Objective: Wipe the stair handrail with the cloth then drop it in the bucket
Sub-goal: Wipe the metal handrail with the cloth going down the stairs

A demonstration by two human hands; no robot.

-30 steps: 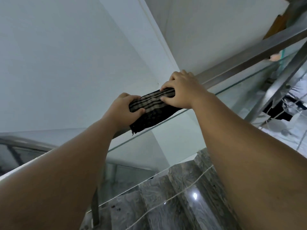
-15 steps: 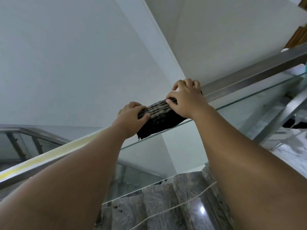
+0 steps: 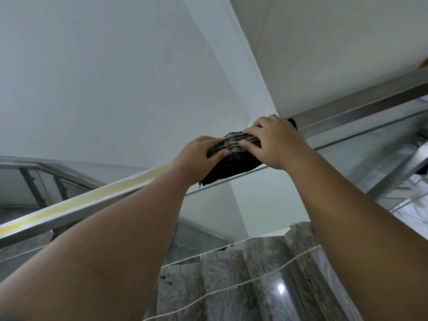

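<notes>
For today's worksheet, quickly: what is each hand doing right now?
Left hand: closed on the dark striped cloth over the steel stair handrail.
Right hand: closed on the same cloth.

Soft dim daylight, glare spot on stairs (image 3: 281, 288), wide-angle bending

Both hands, left hand (image 3: 196, 156) & right hand (image 3: 275, 142), slide the cloth (image 3: 234, 158) further up the handrail (image 3: 361, 105) vs 1 s ago; more bare rail w/ yellow streak now shows behind them.
</notes>
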